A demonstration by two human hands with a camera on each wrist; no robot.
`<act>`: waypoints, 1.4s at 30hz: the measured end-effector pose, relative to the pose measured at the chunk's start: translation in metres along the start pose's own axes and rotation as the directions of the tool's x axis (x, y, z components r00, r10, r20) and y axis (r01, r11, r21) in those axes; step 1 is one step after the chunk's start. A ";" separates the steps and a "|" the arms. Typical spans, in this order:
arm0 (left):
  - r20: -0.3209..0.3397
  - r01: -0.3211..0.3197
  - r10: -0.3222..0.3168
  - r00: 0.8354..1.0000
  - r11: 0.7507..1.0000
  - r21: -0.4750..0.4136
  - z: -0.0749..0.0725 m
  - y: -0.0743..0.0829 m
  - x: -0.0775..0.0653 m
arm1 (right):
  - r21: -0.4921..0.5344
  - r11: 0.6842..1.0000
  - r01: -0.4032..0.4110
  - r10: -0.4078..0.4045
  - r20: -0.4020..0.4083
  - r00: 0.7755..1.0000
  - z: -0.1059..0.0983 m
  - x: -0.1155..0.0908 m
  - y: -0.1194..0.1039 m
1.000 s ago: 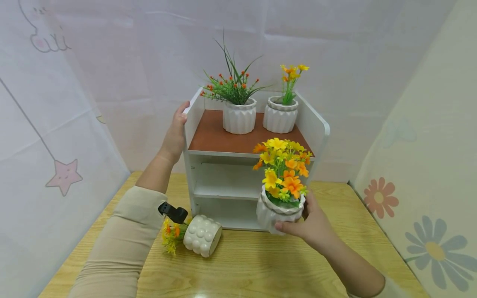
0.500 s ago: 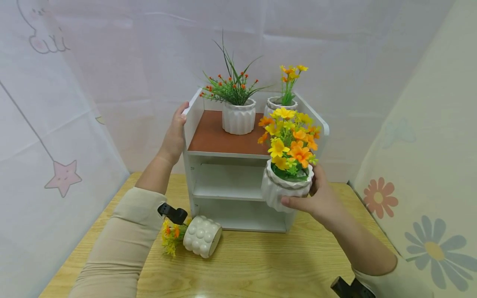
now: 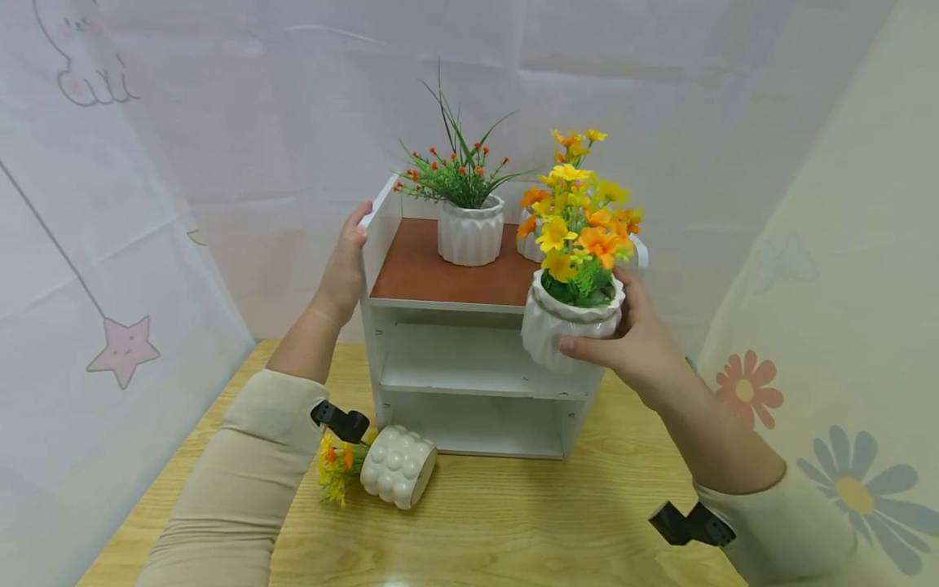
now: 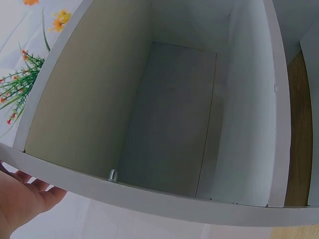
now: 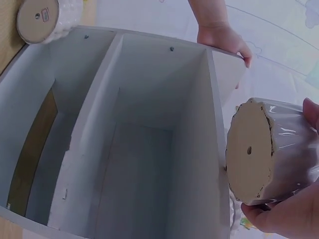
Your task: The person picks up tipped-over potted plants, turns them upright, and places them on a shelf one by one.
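Though wide, right grip point(image 3: 640, 349) round flowerpot point(image 3: 568, 321)

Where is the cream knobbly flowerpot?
The cream knobbly flowerpot lies sideways on the yellow wooden table, left of centre in the head view, by the front left corner of the white shelf unit.

A glossy, fluted white pot point(image 3: 552, 328) of yellow and orange flowers point(image 3: 575, 232), its pale underside pierced by a small hole, leans slightly within the right fingers point(image 3: 583, 349); against the left fingers point(image 3: 359, 215) stands a brown-topped white shelf unit point(image 3: 451, 355).
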State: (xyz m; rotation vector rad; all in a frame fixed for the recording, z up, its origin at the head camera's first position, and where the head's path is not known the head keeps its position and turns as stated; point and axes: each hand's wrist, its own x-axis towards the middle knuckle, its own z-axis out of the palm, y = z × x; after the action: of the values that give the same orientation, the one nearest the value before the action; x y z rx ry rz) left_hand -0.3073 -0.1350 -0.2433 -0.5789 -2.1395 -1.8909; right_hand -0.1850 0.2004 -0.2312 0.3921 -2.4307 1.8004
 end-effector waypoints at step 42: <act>0.016 -0.015 0.015 1.000 1.000 -0.006 -0.001 -0.001 0.001 | -0.047 0.995 -0.086 0.071 -0.254 0.965 0.007 0.073 -0.011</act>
State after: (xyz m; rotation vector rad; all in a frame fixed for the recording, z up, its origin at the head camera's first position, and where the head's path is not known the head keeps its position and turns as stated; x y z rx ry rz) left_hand -0.3087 -0.1363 -0.2435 -0.6109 -2.1345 -1.8914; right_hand -0.2516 0.1797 -0.2063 0.0565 -2.3438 1.6862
